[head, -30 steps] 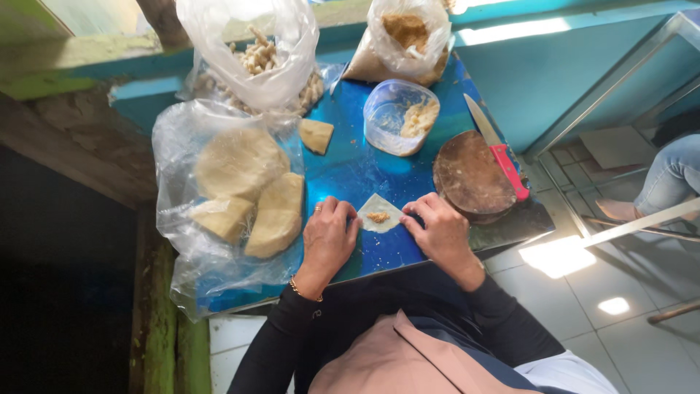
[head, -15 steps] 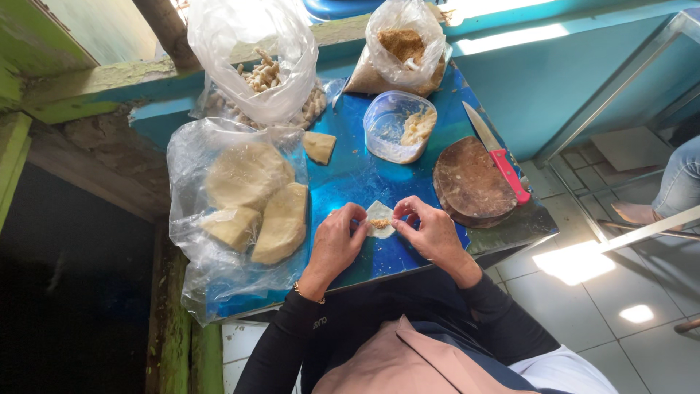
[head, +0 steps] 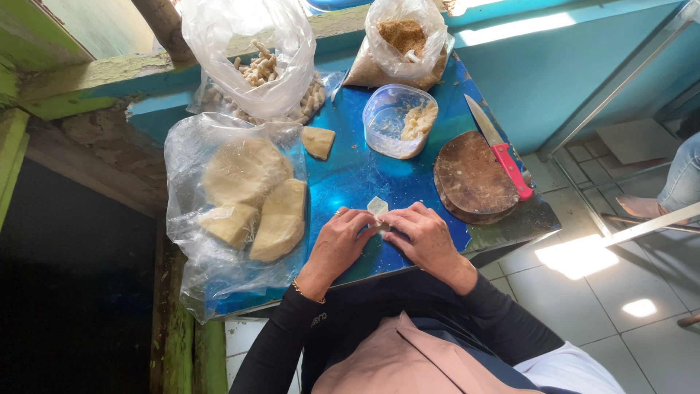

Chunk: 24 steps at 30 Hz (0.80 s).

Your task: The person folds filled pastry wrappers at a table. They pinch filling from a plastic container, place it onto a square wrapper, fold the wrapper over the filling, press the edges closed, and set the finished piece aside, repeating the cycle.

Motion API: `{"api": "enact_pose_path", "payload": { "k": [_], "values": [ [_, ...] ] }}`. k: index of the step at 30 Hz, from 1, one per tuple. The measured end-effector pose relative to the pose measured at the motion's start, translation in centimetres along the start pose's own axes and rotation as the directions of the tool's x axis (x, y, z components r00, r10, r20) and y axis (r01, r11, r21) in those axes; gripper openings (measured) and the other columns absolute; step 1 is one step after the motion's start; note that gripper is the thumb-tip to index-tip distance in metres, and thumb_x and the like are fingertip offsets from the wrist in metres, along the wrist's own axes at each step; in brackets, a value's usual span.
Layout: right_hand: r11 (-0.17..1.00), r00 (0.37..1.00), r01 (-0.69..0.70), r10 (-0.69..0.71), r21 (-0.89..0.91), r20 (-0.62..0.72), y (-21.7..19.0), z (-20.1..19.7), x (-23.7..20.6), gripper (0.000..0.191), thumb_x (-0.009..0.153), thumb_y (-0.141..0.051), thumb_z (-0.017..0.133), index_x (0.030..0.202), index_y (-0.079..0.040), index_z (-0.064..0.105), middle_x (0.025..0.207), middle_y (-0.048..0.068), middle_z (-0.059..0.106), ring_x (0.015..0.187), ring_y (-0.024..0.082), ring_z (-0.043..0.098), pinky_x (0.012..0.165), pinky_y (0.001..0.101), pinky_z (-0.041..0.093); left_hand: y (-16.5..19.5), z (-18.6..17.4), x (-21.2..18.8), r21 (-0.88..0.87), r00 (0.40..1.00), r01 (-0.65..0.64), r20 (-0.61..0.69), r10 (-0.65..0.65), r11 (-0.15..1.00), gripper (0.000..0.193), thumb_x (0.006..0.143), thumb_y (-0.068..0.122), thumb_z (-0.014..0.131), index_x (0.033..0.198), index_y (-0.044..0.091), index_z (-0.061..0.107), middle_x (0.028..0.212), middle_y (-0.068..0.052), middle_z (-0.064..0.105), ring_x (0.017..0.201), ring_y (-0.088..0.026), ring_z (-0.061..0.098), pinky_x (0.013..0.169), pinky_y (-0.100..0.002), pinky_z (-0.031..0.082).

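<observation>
Head view: both hands meet at the near edge of the blue desk (head: 350,175), folding a small pale dough wrapper (head: 378,207). The left hand (head: 337,244) pinches its left side, the right hand (head: 423,239) its right, each grip clenched on the wrapper. To fold well, I judge the fingertips should press the edges evenly so any filling stays in. A bag of dough slabs (head: 244,197) lies left; a tub (head: 397,120), round board (head: 472,179) and red-handled knife (head: 503,149) sit beyond.
</observation>
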State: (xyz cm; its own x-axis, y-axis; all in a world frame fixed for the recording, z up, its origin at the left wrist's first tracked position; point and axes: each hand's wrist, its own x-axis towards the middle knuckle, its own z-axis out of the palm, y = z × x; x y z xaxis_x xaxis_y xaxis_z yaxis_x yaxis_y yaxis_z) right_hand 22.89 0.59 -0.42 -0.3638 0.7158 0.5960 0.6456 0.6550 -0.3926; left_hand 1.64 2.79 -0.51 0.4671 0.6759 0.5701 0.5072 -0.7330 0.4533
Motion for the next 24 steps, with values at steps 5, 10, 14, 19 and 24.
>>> {"api": "enact_pose_path", "payload": {
  "k": [5, 10, 14, 19, 24],
  "values": [
    [1.0, 1.0, 0.004, -0.004, 0.005, 0.004, 1.4, 1.6, 0.5, 0.015, 0.086, -0.016, 0.078, 0.1, -0.009, 0.077, 0.098, 0.005, 0.073, 0.091, 0.027, 0.065, 0.079, 0.0386, 0.054, -0.5, 0.5, 0.4, 0.029, 1.0, 0.001, 0.012, -0.001, 1.0, 0.011, 0.091, 0.014, 0.072, 0.095, 0.005, 0.069, 0.098, -0.009, 0.072, 0.093, -0.031, 0.066, 0.082, -0.04, 0.054],
    [0.937, 0.952, -0.292, 0.264, 0.194, 0.155, 3.5, 2.3, 1.9, 0.012, 0.084, -0.02, 0.078, 0.09, -0.01, 0.078, 0.09, 0.008, 0.069, 0.087, 0.025, 0.067, 0.072, 0.0367, 0.053, -1.2, 0.5, 0.7, -0.041, 0.996, 0.085, 0.034, -0.083, 0.996, 0.011, 0.088, 0.015, 0.075, 0.092, 0.006, 0.071, 0.086, -0.011, 0.069, 0.085, -0.032, 0.065, 0.075, -0.042, 0.052],
    [0.862, 0.864, -0.466, 0.397, 0.197, 0.308, 3.7, 2.2, 2.7, 0.016, 0.083, -0.024, 0.077, 0.092, -0.011, 0.075, 0.088, 0.004, 0.071, 0.08, 0.02, 0.071, 0.071, 0.0333, 0.053, -2.1, 1.0, 1.6, -0.029, 0.989, 0.13, 0.075, -0.128, 0.991, 0.005, 0.087, 0.011, 0.073, 0.09, 0.007, 0.073, 0.085, -0.012, 0.069, 0.086, -0.033, 0.065, 0.076, -0.044, 0.051],
    [0.808, 0.818, -0.554, 0.486, 0.199, 0.308, 2.8, 1.8, 2.9, 0.017, 0.08, -0.023, 0.078, 0.092, -0.013, 0.074, 0.085, 0.001, 0.072, 0.074, 0.022, 0.069, 0.069, 0.0334, 0.054, -3.1, 1.6, 3.0, -0.171, 0.937, 0.33, 0.178, -0.3, 0.928, 0.012, 0.08, 0.01, 0.072, 0.09, 0.006, 0.067, 0.085, -0.01, 0.071, 0.082, -0.028, 0.07, 0.073, -0.041, 0.055],
    [0.999, 1.0, 0.023, -0.023, -0.048, -0.011, 1.2, 1.5, 1.9, 0.01, 0.082, -0.012, 0.076, 0.091, -0.011, 0.073, 0.089, 0.004, 0.068, 0.086, 0.026, 0.063, 0.073, 0.0389, 0.053, -3.3, 1.5, 3.0, -0.137, 0.952, 0.294, 0.129, -0.278, 0.946, 0.012, 0.075, 0.009, 0.076, 0.084, 0.004, 0.07, 0.078, -0.013, 0.07, 0.075, -0.029, 0.069, 0.068, -0.039, 0.053]
  ]
}}
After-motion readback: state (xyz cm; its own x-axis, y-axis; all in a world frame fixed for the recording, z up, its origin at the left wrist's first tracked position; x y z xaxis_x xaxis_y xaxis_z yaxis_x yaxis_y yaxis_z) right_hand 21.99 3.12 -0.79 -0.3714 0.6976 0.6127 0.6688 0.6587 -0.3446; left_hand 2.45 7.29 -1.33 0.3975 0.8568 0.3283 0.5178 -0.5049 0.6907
